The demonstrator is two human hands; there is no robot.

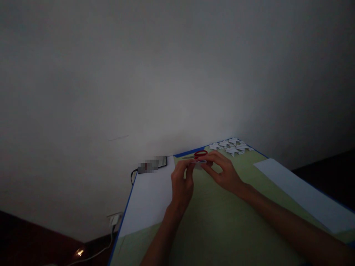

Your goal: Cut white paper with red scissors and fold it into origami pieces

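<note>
Over the green table (216, 221), my left hand (181, 184) and my right hand (222, 170) meet with their fingertips pinched on a small pale piece of paper (197, 163). Both hands have their fingers closed on it. Just behind the fingers lie red-handled scissors (200, 153) on the table. A group of several folded white paper shapes (231, 146) sits at the table's far corner.
A white sheet (151, 195) lies on the left of the table and a long white strip (302, 192) on the right. A dark phone (154, 164) with a cable rests at the far left edge. A grey wall rises behind; a wall socket (114, 219) shows lower left.
</note>
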